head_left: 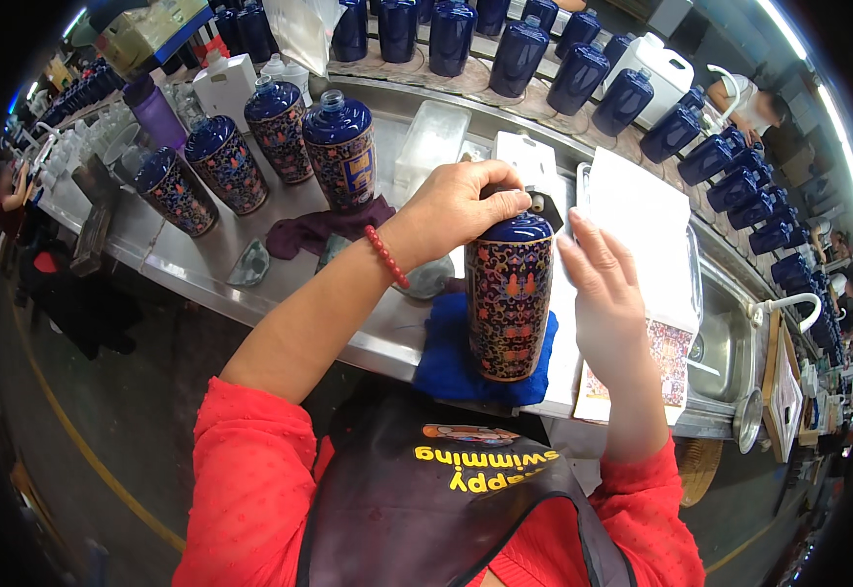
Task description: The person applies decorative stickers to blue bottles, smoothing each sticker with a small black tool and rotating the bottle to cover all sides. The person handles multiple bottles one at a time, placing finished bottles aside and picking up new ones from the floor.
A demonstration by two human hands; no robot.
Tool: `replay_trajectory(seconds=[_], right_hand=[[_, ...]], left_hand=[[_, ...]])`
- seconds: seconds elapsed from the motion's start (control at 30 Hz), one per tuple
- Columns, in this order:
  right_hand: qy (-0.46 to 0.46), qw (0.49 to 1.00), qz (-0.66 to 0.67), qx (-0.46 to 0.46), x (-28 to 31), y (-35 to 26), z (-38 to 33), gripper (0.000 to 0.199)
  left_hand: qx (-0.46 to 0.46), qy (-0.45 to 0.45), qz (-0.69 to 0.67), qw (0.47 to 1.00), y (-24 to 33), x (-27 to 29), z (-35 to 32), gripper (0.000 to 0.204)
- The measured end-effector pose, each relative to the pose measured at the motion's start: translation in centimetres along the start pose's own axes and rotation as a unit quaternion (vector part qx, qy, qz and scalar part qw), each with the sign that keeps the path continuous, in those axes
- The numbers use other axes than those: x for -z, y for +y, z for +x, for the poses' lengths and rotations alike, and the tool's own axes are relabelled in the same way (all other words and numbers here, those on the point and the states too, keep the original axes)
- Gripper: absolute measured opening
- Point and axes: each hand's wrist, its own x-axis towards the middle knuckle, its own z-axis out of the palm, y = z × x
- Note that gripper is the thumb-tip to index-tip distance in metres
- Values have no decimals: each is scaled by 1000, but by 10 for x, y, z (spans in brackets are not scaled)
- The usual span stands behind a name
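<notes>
A dark blue bottle (510,303) with a dense floral pattern stands upright on a folded blue cloth (441,342) at the counter's near edge. My left hand (458,203), with a red bead bracelet above it, grips the bottle's neck from above; the neck is mostly hidden by the fingers. To the bottle's right, my right hand (605,293) has its fingers stretched out close to the patterned side; whether the fingertips touch it I cannot tell. White backing paper (632,235) and a patterned decal sheet (667,354) lie beyond and under that hand.
Several decorated bottles (340,157) stand at the left beside a dark purple cloth (299,230). Grey scraper-like pieces (248,264) lie nearby. Plain blue bottles (519,59) line the back shelf. At the right are a sink (725,362) and a white tap (798,301).
</notes>
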Motion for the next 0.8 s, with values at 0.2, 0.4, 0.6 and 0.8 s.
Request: replay_trajectory(seconds=[0.2, 0.4, 0.6, 0.8], right_hand=[[-57, 998, -37, -15, -4, -5, -5, 56], [-57, 997, -40, -26, -5, -8, -2, 58], [-49, 997, -57, -12, -4, -10, 0, 59], [-50, 998, -47, -13, -3, -13, 1, 59]], left_hand=[[-22, 9, 11, 1000, 0, -1, -1, 28], [-10, 6, 1, 1000, 3, -1, -2, 28], [13, -27, 18, 999, 7, 2, -3, 24], [10, -24, 24, 999, 8, 2, -3, 25]])
